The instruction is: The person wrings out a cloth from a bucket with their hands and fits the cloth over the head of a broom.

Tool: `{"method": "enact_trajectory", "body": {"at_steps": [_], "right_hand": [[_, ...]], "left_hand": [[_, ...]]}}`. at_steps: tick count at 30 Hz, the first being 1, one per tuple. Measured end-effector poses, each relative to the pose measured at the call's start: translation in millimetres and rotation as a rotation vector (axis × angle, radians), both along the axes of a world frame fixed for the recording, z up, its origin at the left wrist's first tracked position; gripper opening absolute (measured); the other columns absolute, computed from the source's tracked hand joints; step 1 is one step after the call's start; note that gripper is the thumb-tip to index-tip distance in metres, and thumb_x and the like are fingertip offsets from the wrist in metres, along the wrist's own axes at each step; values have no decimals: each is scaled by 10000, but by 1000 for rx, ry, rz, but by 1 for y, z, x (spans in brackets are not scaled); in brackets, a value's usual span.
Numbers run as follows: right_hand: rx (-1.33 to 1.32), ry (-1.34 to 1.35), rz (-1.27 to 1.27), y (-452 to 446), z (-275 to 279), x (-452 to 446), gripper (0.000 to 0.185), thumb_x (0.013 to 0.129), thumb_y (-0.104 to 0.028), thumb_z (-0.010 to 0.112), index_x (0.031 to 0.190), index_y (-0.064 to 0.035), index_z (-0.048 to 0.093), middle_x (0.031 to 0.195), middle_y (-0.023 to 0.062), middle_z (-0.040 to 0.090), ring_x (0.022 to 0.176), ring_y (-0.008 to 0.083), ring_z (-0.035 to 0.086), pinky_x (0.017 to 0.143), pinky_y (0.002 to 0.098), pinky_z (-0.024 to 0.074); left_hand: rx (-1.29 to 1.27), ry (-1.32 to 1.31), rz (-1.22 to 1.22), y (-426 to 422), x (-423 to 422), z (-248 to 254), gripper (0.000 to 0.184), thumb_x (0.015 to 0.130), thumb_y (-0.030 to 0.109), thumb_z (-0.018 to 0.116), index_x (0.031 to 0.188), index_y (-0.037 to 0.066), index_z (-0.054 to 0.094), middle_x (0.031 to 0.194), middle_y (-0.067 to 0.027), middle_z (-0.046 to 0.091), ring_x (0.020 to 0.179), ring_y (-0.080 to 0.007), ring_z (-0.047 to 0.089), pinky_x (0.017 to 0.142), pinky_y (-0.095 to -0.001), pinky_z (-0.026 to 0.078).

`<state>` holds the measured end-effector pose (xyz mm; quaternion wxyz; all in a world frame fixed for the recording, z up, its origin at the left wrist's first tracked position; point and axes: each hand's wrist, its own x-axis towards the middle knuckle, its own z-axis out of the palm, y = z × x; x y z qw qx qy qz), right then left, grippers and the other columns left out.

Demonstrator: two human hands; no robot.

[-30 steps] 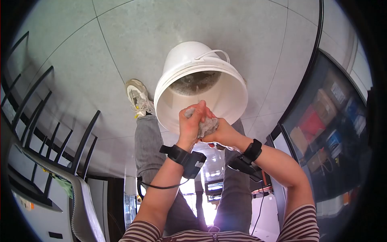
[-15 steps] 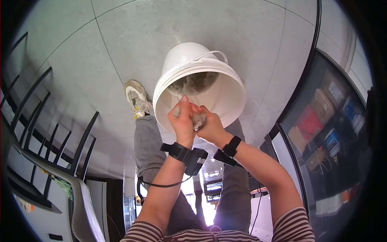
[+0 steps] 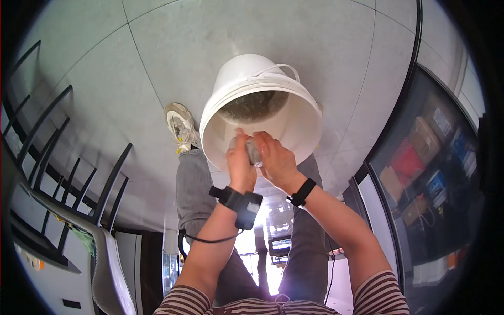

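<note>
A white bucket (image 3: 315, 123) with a thin handle stands on the floor between the feet, and dark, murky water (image 3: 254, 106) shows inside it. Over its near rim, both hands are closed on a wadded grey cloth (image 3: 252, 151). My left hand (image 3: 242, 161) grips the cloth from the left, thumb pointing toward the bucket. From the right, my right hand (image 3: 276, 159) curls its fingers over the same bundle. Much of the cloth is hidden in the hands.
Dark chair legs (image 3: 113, 181) stick out at the left beside a grey seat (image 3: 107, 262). To the right, a glass-fronted cabinet (image 3: 420, 184) holds boxes and packages. A shoe (image 3: 181, 126) is left of the bucket on the tiled floor (image 3: 325, 31).
My right hand has turned over and moved its fingers on top of the cloth. The cloth looks more bunched, and the drips seen below the hands earlier no longer show.
</note>
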<state>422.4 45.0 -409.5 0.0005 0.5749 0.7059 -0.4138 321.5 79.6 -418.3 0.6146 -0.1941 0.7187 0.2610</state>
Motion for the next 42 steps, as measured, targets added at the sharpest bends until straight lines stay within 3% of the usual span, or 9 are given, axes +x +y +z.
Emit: {"method": "enact_trajectory", "body": {"at_steps": [3, 6, 10, 12, 16, 18, 24, 30, 42], "right_hand": [[-437, -11, -398, -2, -1, 7, 579, 678, -85, 633, 1199, -13, 391, 1058, 142, 526, 742, 245, 585, 581, 322, 500], [-1334, 883, -964, 23, 12, 40, 481, 740, -183, 634, 1143, -8, 438, 885, 120, 572, 699, 149, 551, 487, 236, 440], [-1653, 1553, -1251, 5, 45, 29, 479, 767, -254, 603, 1136, 1, 436, 918, 157, 545, 645, 147, 520, 452, 226, 412], [-1804, 2058, -1383, -3, 51, 13, 482, 793, -298, 560, 1143, 5, 426, 956, 183, 515, 602, 143, 481, 444, 219, 402], [-1655, 1983, -1531, 1, 61, 7, 481, 819, -313, 536, 1154, 11, 418, 986, 200, 490, 573, 141, 449, 445, 213, 398], [-1621, 1791, -1590, -5, 64, 5, 479, 832, -327, 533, 1153, 10, 418, 965, 182, 508, 605, 143, 483, 460, 208, 410], [-1649, 1398, -1337, 11, 62, 23, 392, 781, -204, 636, 1072, 2, 473, 872, 103, 557, 664, 122, 539, 492, 221, 445], [-1475, 857, -993, 27, 50, 16, 314, 687, -86, 686, 950, 5, 542, 721, 26, 566, 648, 102, 556, 542, 239, 466], [-798, 453, -852, 13, 22, -13, 446, 598, -74, 704, 991, 50, 532, 854, 156, 626, 820, 220, 615, 711, 295, 470]], "left_hand": [[104, -201, -166, -2, -13, 3, 430, 908, 302, 471, 1176, -33, 434, 1087, -91, 507, 1003, -169, 485, 862, -294, 402], [312, -417, -241, 8, -23, 4, 515, 922, 319, 416, 1290, -26, 314, 1222, -138, 456, 1131, -230, 444, 973, -333, 344], [414, -552, -63, 16, -17, 13, 664, 866, 388, 509, 1327, -10, 246, 1254, -162, 429, 1160, -276, 418, 958, -379, 365], [484, -1004, 87, 27, -13, 25, 869, 753, 417, 653, 1354, 2, 181, 1225, -195, 454, 1141, -309, 437, 936, -390, 386], [611, -1044, -318, 35, -26, 19, 866, 665, 318, 742, 1322, 4, 274, 1102, -225, 539, 1050, -304, 520, 894, -373, 420], [553, -923, -616, 36, -30, 27, 533, 675, 108, 692, 1147, 2, 469, 896, -137, 624, 865, -203, 599, 803, -289, 459], [291, -751, -333, 31, -21, 33, 236, 694, 26, 637, 885, 28, 498, 748, -87, 610, 721, -157, 602, 641, -269, 488], [377, -585, -485, 24, -19, 25, 200, 668, 5, 636, 825, 36, 515, 699, -30, 581, 672, -92, 563, 600, -230, 450], [507, -108, -492, 8, -8, 12, 173, 640, -16, 634, 750, 39, 512, 648, 13, 508, 622, -66, 490, 578, -210, 409]]}}
